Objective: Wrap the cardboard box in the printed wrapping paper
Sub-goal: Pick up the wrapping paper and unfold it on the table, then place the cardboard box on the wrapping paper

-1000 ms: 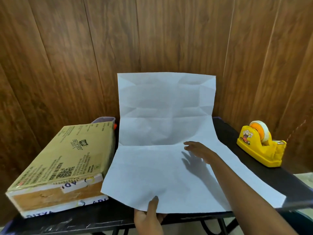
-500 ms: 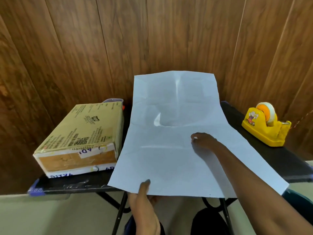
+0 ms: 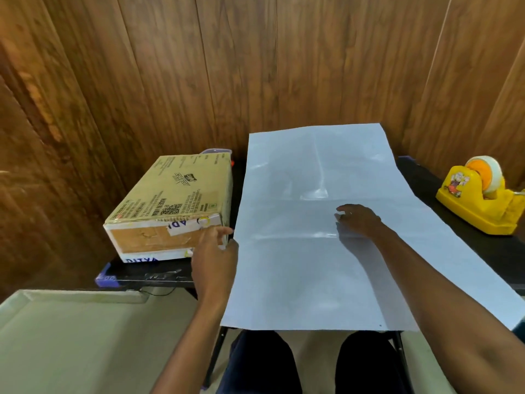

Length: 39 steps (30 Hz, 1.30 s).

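Whereas a moment ago the left hand [image 3: 214,251] held the near edge of the large white creased sheet of wrapping paper [image 3: 306,282], in the head view it has let go and reached across to the near right corner of the flat rectangular brown cardboard box [image 3: 176,200]. Its fingers are stretched out and loosely spread, at or just short of the taped end face; they grip nothing yet, and real contact cannot be told. This likely means the spreading is done and fetching the box onto the sheet comes next.

The right hand [image 3: 359,220] lies on the middle of the paper, fingers relaxed and pressing it flat, holding nothing.

The paper lies plain side up, its print out of sight. Its far part leans up the brown wooden panel wall [image 3: 255,66] and its near edge hangs over the front of the black table [image 3: 147,275]. The box sits just beside the sheet's left edge, on the table. A yellow tape dispenser [image 3: 480,194] stands well apart on the right.
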Motion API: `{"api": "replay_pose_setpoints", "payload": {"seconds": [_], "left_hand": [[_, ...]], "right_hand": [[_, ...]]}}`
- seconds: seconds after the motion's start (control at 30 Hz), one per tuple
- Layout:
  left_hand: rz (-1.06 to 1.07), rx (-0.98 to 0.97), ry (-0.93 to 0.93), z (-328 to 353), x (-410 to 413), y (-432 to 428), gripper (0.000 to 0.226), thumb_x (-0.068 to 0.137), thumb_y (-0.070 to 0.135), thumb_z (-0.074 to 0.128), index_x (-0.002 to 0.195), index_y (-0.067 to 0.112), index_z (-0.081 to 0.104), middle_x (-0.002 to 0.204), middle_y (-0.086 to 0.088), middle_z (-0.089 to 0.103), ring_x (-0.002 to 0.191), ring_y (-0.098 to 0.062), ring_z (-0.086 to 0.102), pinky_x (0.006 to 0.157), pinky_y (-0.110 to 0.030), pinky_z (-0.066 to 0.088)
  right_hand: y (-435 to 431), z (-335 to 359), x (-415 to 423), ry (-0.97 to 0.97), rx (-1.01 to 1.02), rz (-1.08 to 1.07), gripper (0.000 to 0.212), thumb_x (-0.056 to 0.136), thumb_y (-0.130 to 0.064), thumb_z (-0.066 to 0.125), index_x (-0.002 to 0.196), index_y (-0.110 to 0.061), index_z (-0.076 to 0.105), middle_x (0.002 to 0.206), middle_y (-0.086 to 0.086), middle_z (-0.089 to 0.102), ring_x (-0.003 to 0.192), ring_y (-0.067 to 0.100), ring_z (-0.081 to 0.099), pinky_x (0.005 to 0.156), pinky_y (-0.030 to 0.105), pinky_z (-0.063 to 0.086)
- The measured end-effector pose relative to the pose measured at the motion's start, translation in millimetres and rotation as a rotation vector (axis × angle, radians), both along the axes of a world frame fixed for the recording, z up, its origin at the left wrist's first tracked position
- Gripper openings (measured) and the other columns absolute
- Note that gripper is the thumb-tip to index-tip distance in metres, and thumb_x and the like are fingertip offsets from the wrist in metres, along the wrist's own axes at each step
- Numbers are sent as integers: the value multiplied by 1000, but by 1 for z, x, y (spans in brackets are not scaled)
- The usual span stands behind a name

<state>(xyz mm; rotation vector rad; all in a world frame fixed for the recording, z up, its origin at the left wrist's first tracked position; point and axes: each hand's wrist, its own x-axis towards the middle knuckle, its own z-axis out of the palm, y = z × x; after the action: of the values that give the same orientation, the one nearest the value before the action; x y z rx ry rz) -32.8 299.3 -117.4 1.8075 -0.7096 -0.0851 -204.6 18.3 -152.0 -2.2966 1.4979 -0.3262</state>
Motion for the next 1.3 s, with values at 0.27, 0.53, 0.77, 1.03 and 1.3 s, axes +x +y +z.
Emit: {"api": "replay_pose_setpoints", "payload": {"seconds": [0.27, 0.53, 0.77, 1.03, 1.3], "left_hand": [[-390, 230, -244, 2, 12, -78, 16, 89, 19, 58, 103, 13, 59, 110, 0, 60, 105, -17, 56, 83, -26, 42], [-672, 1002, -593, -41, 35, -136, 78, 92, 63, 28, 150, 20, 0, 158, -3, -10, 145, -23, -11, 115, -44, -2], [-662, 1059, -584, -42, 40, -127, 80, 91, 65, 28, 150, 21, -1, 157, -2, -13, 144, -23, -14, 115, -45, -5], [-443, 264, -624, 49, 53, -92, 40, 93, 31, 53, 130, 15, 51, 137, 4, 48, 123, -11, 44, 92, -14, 30], [193, 731, -153, 75, 222, -35, 62, 92, 44, 50, 135, 2, 37, 134, -19, 46, 120, -37, 45, 93, -41, 42]], "right_hand": [[2, -3, 3, -144, -56, 28, 33, 94, -24, 50, 127, -25, 56, 140, -1, 50, 129, 21, 44, 107, 43, 33], [13, -8, -10, 222, -86, 102, 35, 93, -52, 35, 119, -33, 50, 131, -5, 44, 129, 21, 36, 103, 51, 22], [11, -8, -10, 160, -105, 62, 33, 92, -51, 39, 114, -31, 55, 125, -3, 47, 128, 26, 35, 100, 45, 28], [33, 39, 60, -564, 70, 169, 31, 94, -28, 54, 120, -13, 62, 127, 1, 59, 119, 18, 52, 95, 23, 38], [95, 68, 187, -692, 789, 237, 48, 93, -40, 53, 128, -8, 47, 111, 4, 52, 103, 25, 50, 84, 34, 46]]}}
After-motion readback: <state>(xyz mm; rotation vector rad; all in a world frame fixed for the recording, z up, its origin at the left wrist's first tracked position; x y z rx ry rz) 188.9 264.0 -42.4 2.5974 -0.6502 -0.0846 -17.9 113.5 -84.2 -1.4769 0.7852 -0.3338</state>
